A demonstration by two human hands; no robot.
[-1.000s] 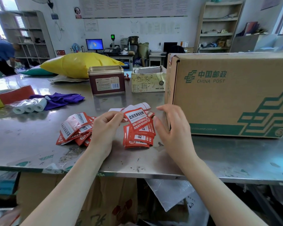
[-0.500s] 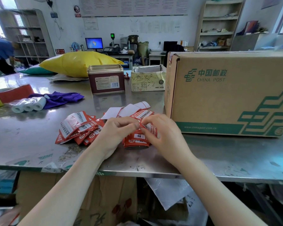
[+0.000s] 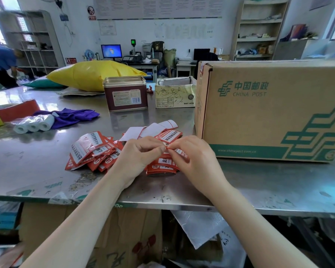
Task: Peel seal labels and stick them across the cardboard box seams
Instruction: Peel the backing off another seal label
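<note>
The left hand (image 3: 139,155) and the right hand (image 3: 191,157) are meeting over the metal table (image 3: 37,171), and both are pinching the same seal label (image 3: 169,137) by one end with their fingertips. The label is sticking up and away between them, red with a white strip and dark letters. Right under the hands a small stack of labels (image 3: 162,167) is lying flat. A bigger messy pile (image 3: 93,149) is sitting just left of the left hand. The cardboard box (image 3: 269,113) is standing near the right hand, brown with green printing.
</note>
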